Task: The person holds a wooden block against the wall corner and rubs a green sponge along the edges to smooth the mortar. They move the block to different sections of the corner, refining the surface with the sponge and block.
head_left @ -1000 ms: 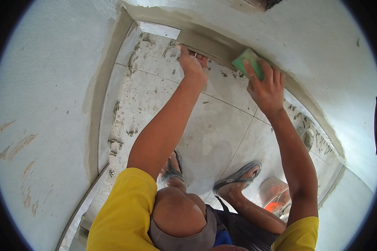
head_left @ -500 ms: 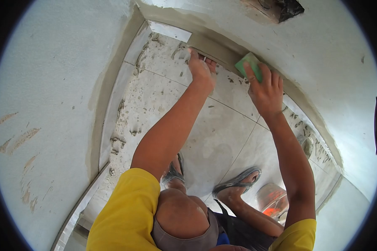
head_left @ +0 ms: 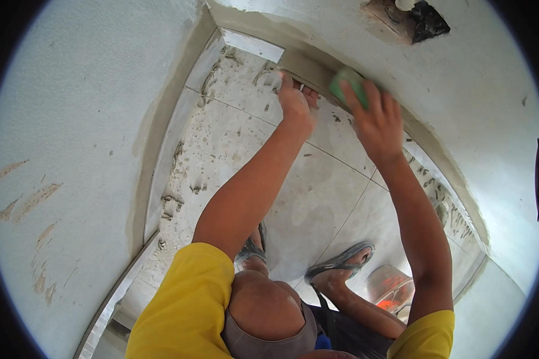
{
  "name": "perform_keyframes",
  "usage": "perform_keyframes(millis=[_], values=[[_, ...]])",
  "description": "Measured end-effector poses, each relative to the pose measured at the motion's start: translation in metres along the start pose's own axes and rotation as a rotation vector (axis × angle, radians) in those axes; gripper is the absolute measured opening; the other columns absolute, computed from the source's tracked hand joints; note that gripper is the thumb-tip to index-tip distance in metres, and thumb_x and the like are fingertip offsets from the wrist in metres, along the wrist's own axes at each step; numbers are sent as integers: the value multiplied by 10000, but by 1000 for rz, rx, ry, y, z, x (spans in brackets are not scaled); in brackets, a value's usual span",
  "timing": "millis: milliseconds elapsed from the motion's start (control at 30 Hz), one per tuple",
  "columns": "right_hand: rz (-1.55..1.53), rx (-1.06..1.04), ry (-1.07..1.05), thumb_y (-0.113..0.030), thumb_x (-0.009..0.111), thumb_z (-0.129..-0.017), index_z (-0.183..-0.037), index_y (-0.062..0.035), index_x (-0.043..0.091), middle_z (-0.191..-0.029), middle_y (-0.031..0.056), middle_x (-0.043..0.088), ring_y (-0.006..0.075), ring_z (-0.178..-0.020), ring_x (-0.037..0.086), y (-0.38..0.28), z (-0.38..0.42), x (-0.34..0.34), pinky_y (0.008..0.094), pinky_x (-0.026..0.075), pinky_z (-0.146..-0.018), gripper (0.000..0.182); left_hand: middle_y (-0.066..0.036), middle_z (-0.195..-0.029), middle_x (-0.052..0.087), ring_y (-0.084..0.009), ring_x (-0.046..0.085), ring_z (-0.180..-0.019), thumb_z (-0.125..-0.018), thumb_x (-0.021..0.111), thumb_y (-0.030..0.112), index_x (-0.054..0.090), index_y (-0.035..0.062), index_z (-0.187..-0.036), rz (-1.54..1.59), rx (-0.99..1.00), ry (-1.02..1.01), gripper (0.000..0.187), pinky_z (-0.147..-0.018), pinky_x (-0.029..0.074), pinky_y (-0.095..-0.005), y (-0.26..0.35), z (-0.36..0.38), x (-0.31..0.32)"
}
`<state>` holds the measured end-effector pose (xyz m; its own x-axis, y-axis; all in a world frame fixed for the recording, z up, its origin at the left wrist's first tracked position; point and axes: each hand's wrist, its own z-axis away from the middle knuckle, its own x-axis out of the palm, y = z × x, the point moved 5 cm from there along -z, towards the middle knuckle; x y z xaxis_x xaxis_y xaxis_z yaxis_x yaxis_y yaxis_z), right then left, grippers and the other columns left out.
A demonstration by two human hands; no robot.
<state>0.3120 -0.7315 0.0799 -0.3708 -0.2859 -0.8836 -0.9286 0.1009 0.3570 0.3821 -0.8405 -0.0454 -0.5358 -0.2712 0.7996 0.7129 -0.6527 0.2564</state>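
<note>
My right hand (head_left: 377, 122) is closed on a green sponge (head_left: 348, 88), pressed to the wet grey mortar band (head_left: 311, 63) low on the far wall. Motion smears the sponge. My left hand (head_left: 296, 102) sits left of it at the foot of the same band, its fingers curled under a thin dark edge. A small whitish bit shows between those fingers, but what they grip is hidden. Left of that hand, a white skirting strip (head_left: 251, 45) runs to the corner.
Mortar crumbs are scattered over the pale floor tiles (head_left: 317, 185). A bucket with orange-red marks (head_left: 390, 284) stands by my sandalled right foot (head_left: 341, 263). More skirting (head_left: 161, 161) lines the left wall. A rough wall opening (head_left: 407, 18) holds black plastic.
My right hand and the sponge have shifted slightly left and up along the mortar band. My left hand keeps its place at the band's lower edge. The view has shifted a little.
</note>
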Motion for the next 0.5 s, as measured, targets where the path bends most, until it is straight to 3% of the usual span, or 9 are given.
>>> perform_keyframes(millis=[67,133,333,500], values=[[26,31,-60,-105,654,-713,-1339,-228,552,-1137,83,550,250,-905,535,10,26,-9,349,472,-727,647,-101,-1275,458,-249,497,-1160,-1045,327,401,401,50,-1317,13,-16,18,450,-1019,439,-413,1,0,-3],[-14,80,10,-81,635,-724,-1328,-234,559,-1127,82,547,250,-880,537,20,36,-19,348,459,-724,628,-100,-1268,457,-255,492,-1163,-1045,316,412,402,52,-1315,1,-18,19,458,-1037,424,-414,-2,-3,-4],[-160,35,118,-64,614,-739,-1331,-242,549,-1136,72,537,245,-892,537,-22,-34,-2,348,447,-761,621,-92,-1261,462,-243,488,-1166,-1043,311,426,413,58,-1303,-57,16,-41,462,-1041,419,-405,1,4,4],[-42,54,14,-61,612,-736,-1352,-240,532,-1170,65,535,256,-918,542,7,19,5,362,450,-771,647,-71,-1285,467,-211,511,-1137,-1039,357,419,410,61,-1328,-23,-9,4,463,-992,453,-365,-2,-1,-3]])
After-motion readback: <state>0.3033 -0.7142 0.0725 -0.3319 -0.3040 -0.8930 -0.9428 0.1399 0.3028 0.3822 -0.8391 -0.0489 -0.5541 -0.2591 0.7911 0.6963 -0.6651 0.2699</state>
